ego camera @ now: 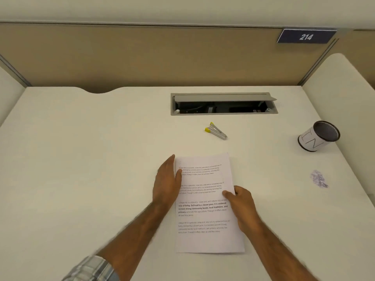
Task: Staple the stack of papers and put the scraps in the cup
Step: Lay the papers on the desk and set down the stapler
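white papers [206,241], small print blurred

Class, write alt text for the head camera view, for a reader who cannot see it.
A person holds a stack of papers on a pale desk: the left hand lies flat along its left edge, the right hand pinches its right edge. Beyond it lies a small stapler; to the right are a cup and a crumpled scrap.

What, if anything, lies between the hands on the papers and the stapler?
Nothing visible. Only bare white desk separates the printed white paper stack, touched by the left hand, pinched by the right hand, from the small silver stapler with yellow ends. The crumpled paper scrap and black mesh cup sit far right.
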Available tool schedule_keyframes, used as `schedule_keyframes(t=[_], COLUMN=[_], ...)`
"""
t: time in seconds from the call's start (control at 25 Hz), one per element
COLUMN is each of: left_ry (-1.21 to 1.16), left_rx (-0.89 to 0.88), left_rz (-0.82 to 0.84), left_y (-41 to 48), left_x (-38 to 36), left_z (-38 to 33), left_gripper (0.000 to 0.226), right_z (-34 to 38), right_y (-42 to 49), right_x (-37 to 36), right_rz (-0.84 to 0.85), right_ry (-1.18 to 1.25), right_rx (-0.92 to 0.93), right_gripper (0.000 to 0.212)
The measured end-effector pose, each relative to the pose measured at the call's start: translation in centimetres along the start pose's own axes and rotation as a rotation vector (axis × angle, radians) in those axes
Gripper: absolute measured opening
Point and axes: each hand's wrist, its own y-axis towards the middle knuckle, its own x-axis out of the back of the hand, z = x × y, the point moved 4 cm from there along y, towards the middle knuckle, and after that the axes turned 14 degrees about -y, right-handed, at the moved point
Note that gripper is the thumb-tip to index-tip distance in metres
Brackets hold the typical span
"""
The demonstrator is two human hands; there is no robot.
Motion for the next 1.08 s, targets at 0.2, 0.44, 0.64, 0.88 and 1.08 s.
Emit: schedule_keyframes(t=[0.2, 0.44, 0.64, 0.88, 1.08], left_ry=[0.528, 0.573, 0.624, 0.633, 0.63], left_rx=[-0.161, -0.233, -0.25, -0.242, -0.259], left_rz=[0.225, 0.229, 0.255, 0.262, 0.234], left_y=[-0.2, -0.1, -0.2, -0.1, 0.0], left_x=[-1.6, -1.8, -1.9, -2.1, -2.0], left_z=[2.8, 3.2, 3.2, 3.0, 3.2], left_gripper=[0.081, 0.079, 0.079, 0.078, 0.079], right_z=[-1.0, 1.4, 6.2, 11.4, 12.9], right_y=[1.1, 0.9, 1.9, 6.4, 9.0], right_x=[0.4, 1.9, -1.2, -9.0, -9.2], right_rz=[-0.115, -0.273, -0.247, 0.043, -0.179], right_ry=[-0.168, -0.943, -0.98, -1.175, -1.235], right_rx=[-0.049, 0.048, 0.554, 0.966, 0.919], right_gripper=[0.024, 0.031, 0.02, 0.032, 0.026])
